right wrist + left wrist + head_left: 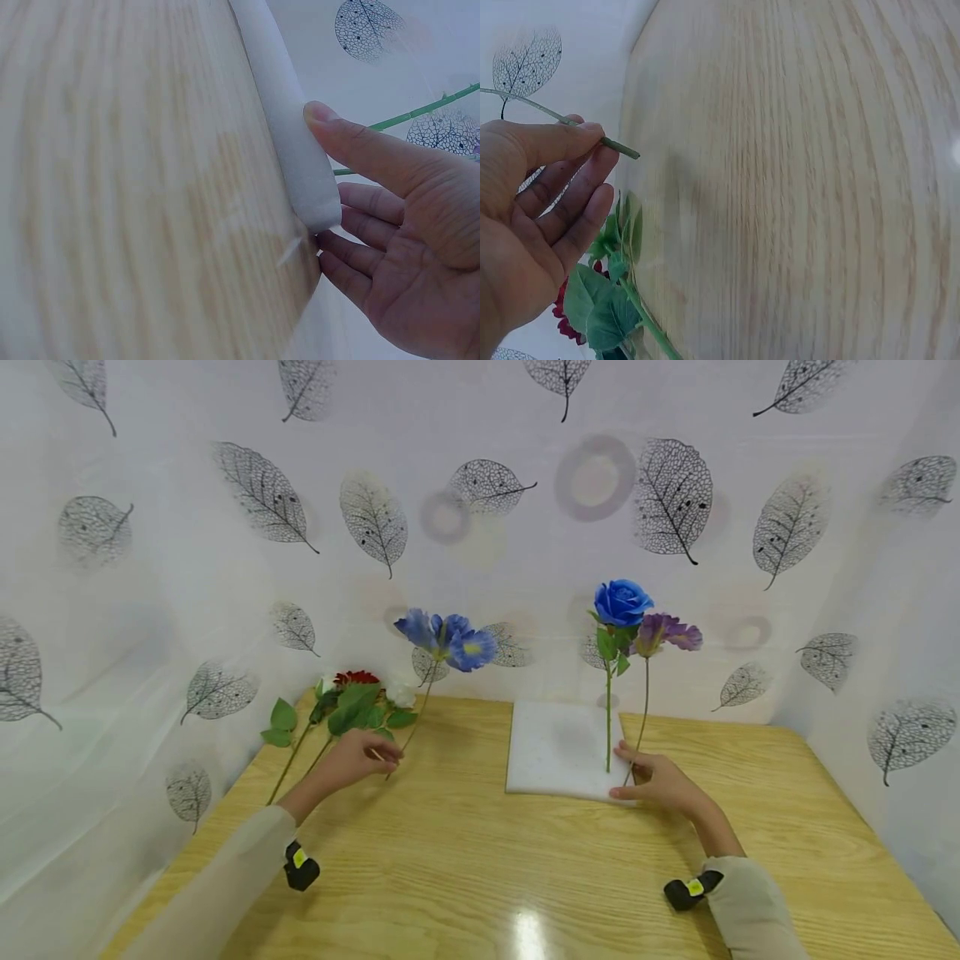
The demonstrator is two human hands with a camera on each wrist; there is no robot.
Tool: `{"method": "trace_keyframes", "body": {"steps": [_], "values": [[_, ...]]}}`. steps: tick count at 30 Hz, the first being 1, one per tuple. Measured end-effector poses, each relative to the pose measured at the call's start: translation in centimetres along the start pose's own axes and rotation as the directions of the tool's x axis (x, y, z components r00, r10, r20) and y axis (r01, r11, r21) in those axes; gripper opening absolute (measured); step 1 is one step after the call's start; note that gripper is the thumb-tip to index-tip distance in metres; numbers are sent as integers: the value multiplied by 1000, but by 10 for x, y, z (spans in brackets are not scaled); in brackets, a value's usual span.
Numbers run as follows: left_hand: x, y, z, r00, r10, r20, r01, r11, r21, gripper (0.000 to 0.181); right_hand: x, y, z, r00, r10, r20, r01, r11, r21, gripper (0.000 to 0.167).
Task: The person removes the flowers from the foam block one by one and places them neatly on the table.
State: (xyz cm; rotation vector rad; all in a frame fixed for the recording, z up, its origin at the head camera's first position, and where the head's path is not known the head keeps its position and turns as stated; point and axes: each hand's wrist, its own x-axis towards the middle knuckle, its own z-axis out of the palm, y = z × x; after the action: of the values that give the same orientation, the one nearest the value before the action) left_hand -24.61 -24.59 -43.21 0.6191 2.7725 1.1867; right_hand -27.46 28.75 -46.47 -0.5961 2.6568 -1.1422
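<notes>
"which step is this?"

"likely setting stems upright: the blue rose (622,603) and purple flower (666,633) stand at the right of the white pad (558,747). left of it, the left hand (358,756) pinches the blue ruffled flower (446,640) low on its stem."

"and the right hand (660,783)?"

"thumb and fingers hold the pad's near right corner, perhaps steadying it."

"next move?"

"probably carrying that flower right, stem end down, and pressing it in."

Long, pale beige sleeves (225,881) left and right, and each one's paired with a chunky black camera (303,873) sporting a yellow patch (300,857)!
</notes>
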Motion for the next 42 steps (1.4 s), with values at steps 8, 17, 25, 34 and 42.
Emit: {"method": "trace_keyframes", "body": {"steps": [8, 17, 25, 34, 42], "values": [[-11, -12, -7, 1000, -8, 12, 8, 1000, 13, 24, 0, -1, 0, 1000, 7, -3, -7, 1000, 0, 88], [-19, -21, -13, 997, -16, 80, 17, 1000, -10, 22, 1, 3, 0, 1000, 19, 0, -19, 1000, 9, 87], [-22, -24, -13, 994, -33, 108, 39, 998, -48, 23, 0, 1, 0, 1000, 17, -6, -18, 1000, -2, 89], [-27, -22, -13, 985, -84, 154, 99, 991, -95, 24, -1, -3, 0, 1000, 8, -2, -8, 1000, 0, 86], [-29, -19, -12, 966, -174, 189, 201, 970, -136, 27, 0, -2, 1, 1000, -6, 0, 6, 1000, 4, 86]]}}
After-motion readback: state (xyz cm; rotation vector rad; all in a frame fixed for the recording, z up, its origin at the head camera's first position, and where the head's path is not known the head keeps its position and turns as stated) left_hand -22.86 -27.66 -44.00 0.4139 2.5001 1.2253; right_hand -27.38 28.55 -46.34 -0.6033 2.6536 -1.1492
